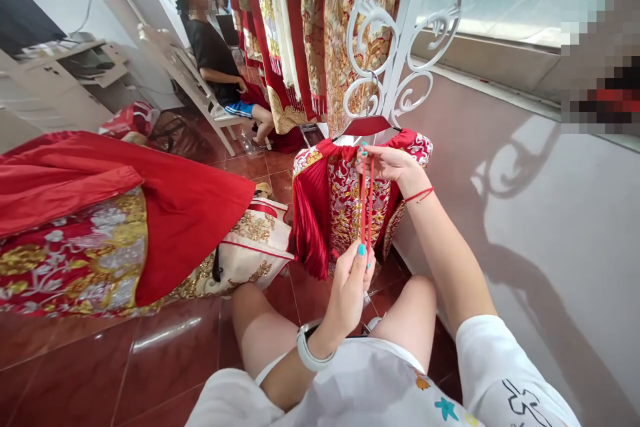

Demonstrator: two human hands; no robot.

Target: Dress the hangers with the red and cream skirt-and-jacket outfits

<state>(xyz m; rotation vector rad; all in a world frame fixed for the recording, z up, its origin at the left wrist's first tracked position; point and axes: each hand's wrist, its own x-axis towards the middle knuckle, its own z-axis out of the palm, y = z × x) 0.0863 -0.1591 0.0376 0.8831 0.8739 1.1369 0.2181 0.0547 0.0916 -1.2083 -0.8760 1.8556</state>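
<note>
Spanning the gap between the person's two hands, a red cord (363, 207) runs as two near-parallel strands, in front of a hanging jacket (345, 207). The left hand (347, 283), below, is closed around the lower part of the cord, thumb pressed on top. The right hand (387, 161), above and near the jacket's neckline, grasps the upper part with its fingers; whether the cord is pinched or looped there, or tied to the jacket, I cannot tell.

To handle this well, I would judge that a light, even pull on both strands serves best: enough to hold them straight and untwisted, not so much as to strain any stitching. Matching the strands for length and guiding them clear of the raised embroidery should prevent snags.

The jacket, red with gold and silver work, hangs on a dark red hanger (367, 125) from a white scrolled stand (400, 47) beside the wall (500, 180). To the left lie a red cloth (195, 213) and a cream embroidered garment (257, 240). Beyond, more clothes (311, 33) hang in a row, and another person (215, 53) sits on a white chair (193, 77).
</note>
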